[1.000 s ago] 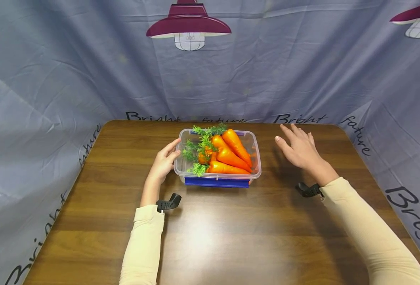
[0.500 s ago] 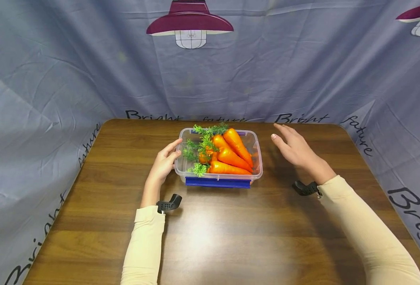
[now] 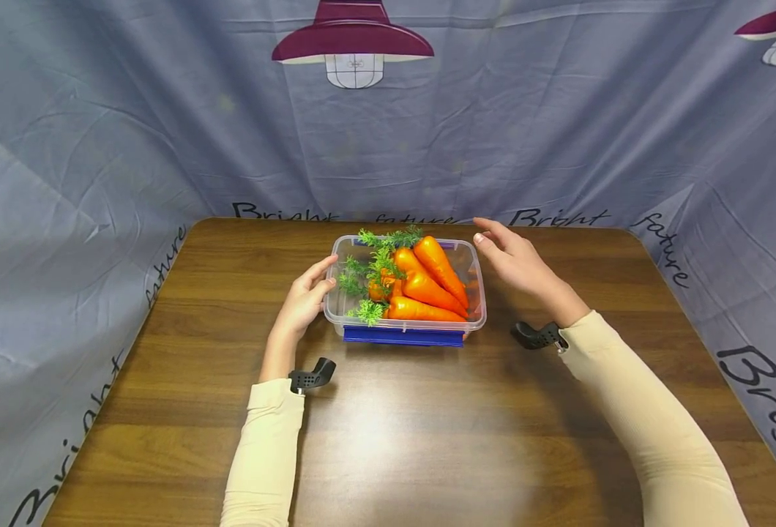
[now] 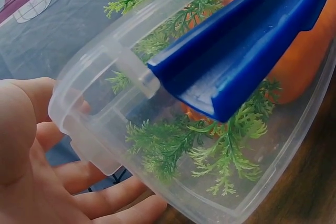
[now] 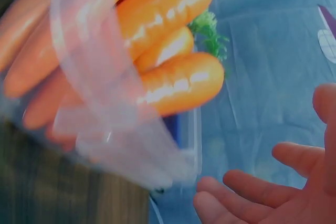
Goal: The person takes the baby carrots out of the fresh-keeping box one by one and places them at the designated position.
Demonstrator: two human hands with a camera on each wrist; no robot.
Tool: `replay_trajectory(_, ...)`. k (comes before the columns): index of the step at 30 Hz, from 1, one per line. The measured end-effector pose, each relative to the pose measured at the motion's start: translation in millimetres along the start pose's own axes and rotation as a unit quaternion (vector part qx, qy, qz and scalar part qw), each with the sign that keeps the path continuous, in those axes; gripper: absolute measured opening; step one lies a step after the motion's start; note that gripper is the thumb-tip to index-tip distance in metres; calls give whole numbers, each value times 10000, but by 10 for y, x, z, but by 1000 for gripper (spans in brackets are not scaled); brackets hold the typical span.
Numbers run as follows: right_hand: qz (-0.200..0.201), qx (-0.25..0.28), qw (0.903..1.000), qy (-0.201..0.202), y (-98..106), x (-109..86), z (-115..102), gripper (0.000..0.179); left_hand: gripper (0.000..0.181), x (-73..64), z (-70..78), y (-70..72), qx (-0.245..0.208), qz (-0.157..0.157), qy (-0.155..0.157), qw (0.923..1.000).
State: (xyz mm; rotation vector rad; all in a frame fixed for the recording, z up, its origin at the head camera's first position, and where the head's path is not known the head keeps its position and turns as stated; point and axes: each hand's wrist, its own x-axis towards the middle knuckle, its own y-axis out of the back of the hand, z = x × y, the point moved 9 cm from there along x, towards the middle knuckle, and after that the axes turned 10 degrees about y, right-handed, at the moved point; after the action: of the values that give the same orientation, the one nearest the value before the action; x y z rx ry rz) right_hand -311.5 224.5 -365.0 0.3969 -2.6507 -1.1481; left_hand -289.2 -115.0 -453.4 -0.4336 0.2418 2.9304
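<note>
A clear plastic food box (image 3: 401,329) with blue side clips stands on the table, filled with several orange carrots (image 3: 427,290) with feathery green tops (image 3: 376,272). At the box's left end, my left hand (image 3: 301,304) rests its thumb and fingers against the rim and end wall; in the left wrist view, the fingers (image 4: 113,195) lie loosely spread along the outside. My right hand (image 3: 520,262) hovers near the far right corner, fingers extended and holding nothing. In the right wrist view, its fingertips (image 5: 207,203) appear beside the box's rim, apparently apart from it.
The brown wooden table (image 3: 388,439) extends in front of the box and to both sides. Grey-blue curtains (image 3: 388,154) printed with lamps and lettering hang at its back and sides. A black wrist camera (image 3: 313,375) sits on each wrist.
My right hand has moved left, from well off the box's right side to close by its far right corner. The left hand and the box stay about where they were.
</note>
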Motion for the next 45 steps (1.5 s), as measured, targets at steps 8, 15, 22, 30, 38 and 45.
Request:
replay_trajectory(8, -30, 267, 9996, -87, -130, 136, -81, 59, 53, 6, -3, -1, -15, 27, 9, 10000)
replay_trajectory(15, -498, 137, 9986, -66, -327, 259, -153, 60, 52, 3, 1, 4, -54, 48, -34, 10000)
replay_trajectory(22, -943, -180, 9953, 101, -493, 355, -222, 63, 53, 8, -4, 5, -62, 52, -83, 9999)
replay_trajectory(30, -1220, -485, 9903, 458, -667, 399, -238, 71, 52, 9, -35, -17, -129, 37, -51, 9999)
replay_trajectory(38, -1138, -617, 9892, 685, -693, 388, -275, 73, 52, -5, -26, -9, -147, 96, -116, 9998)
replay_trajectory(45, -1075, -566, 9897, 752, -699, 390, -292, 74, 51, -14, -20, -9, -193, 106, -116, 9997)
